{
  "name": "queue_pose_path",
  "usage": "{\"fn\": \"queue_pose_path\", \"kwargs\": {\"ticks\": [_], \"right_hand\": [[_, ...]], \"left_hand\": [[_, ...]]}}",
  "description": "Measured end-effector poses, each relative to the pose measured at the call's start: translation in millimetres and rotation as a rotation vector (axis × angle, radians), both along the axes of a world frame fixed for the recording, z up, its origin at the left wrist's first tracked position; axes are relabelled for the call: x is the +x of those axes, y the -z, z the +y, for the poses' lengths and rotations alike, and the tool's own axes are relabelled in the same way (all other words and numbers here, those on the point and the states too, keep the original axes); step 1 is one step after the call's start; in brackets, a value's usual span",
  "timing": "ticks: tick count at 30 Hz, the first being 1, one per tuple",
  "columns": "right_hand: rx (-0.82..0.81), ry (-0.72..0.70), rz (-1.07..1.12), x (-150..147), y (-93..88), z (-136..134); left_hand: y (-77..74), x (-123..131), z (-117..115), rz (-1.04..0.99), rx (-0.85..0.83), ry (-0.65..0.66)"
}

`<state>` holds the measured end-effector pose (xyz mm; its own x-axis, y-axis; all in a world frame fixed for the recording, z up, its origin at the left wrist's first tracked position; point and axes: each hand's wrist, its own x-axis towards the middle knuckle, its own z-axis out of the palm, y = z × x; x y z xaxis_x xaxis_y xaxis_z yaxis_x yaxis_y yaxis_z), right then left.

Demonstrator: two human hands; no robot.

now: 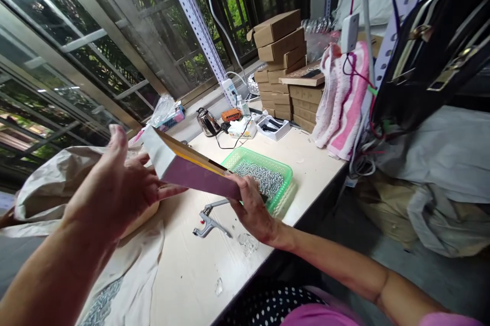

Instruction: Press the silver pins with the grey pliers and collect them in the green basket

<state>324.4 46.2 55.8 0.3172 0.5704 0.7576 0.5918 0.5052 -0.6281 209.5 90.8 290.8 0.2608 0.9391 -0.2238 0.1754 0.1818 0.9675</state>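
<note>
A long box (202, 175) with a purple side and a pale end is tilted in the air above the table. My right hand (252, 208) grips its right end, thumb on top and fingers beneath. At the pale end, my left hand (122, 178) is spread, thumb raised and fingers reaching under the box; whether they touch it is not clear. Below and behind the box stands a green plastic basket (286, 170) full of small metal pieces (264, 178). A grey metal hand tool (209, 224) with a long handle lies on the table under the box.
Cardboard boxes (281, 55) are stacked at the back, beside pink and white towels (340, 106). A kettle (207, 122), a tissue pack (243, 128) and a white tray (273, 128) stand near the window. A pale sack (133, 270) with metal pieces lies at the left.
</note>
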Motion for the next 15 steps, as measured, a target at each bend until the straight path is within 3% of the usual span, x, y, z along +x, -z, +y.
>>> {"fn": "queue_pose_path", "kwargs": {"ticks": [4, 9, 12, 15], "right_hand": [[0.021, -0.01, -0.057, 1.0, 2.8, 3.0], [0.033, -0.01, -0.07, -6.0, 6.6, 9.0], [0.055, -0.036, -0.074, -9.9, 3.9, 7.4], [0.044, -0.037, -0.068, -12.4, 2.6, 5.8]], "left_hand": [[6.0, -6.0, 2.7, -0.035, 0.124, 0.047], [17.9, -20.4, 11.3, 0.034, 0.028, -0.042], [14.5, -25.0, 9.1, 0.023, 0.084, -0.088], [10.1, -27.2, 2.5, 0.006, 0.155, -0.054]]}}
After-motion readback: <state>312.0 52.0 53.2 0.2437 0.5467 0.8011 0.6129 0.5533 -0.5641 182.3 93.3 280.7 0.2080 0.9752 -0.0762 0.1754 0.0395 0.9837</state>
